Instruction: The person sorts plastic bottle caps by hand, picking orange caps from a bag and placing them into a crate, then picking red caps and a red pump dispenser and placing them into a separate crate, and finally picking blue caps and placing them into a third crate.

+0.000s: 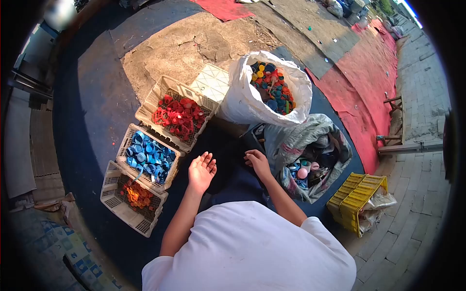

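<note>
My left hand (202, 172) is palm up above my lap, fingers loosely bent and apart, with nothing in it. It is nearest the crate of blue caps (150, 157) and the crate of red caps and rings (178, 116). My right hand (258, 163) hovers over my lap with its fingers loosely curled, and no object shows in it. Beside it stands a grey-green sack (286, 140) holding mixed items, among them a pink ball-shaped piece (302, 173). Farther forward, a white woven sack (236, 99) is full of many-coloured plastic caps.
A third crate (114, 196) holds orange caps (138, 195) at the left. Behind the white sack lies a pale plastic lattice panel (211, 82). On the right, a yellow crate (347, 201) lies tipped with clear plastic in it. Red sheeting (357, 102) covers ground farther off.
</note>
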`<state>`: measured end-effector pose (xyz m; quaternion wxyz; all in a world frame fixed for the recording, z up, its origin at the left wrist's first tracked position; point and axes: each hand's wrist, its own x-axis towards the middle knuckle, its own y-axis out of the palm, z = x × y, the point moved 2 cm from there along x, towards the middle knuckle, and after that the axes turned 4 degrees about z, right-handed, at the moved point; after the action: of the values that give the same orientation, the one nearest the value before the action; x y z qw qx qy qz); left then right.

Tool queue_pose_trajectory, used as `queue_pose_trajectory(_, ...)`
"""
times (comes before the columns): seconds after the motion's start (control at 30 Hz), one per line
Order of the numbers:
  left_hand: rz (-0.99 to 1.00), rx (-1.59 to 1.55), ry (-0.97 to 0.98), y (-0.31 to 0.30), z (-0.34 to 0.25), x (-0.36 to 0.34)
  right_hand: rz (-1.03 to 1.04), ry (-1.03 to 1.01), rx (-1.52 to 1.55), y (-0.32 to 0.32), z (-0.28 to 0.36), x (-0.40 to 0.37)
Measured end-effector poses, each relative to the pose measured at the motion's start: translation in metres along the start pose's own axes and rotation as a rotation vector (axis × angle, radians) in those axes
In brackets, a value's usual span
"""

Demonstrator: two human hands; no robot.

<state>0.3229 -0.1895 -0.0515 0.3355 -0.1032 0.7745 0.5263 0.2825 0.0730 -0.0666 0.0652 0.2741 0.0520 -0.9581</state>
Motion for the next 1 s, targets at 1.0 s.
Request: queue_pose_trajectory(1.0,0.623,1.027,-0.165,0.308,-0.032,0.263,-0.896,-0.392,-0.328,-0.123,0.171,0.102)
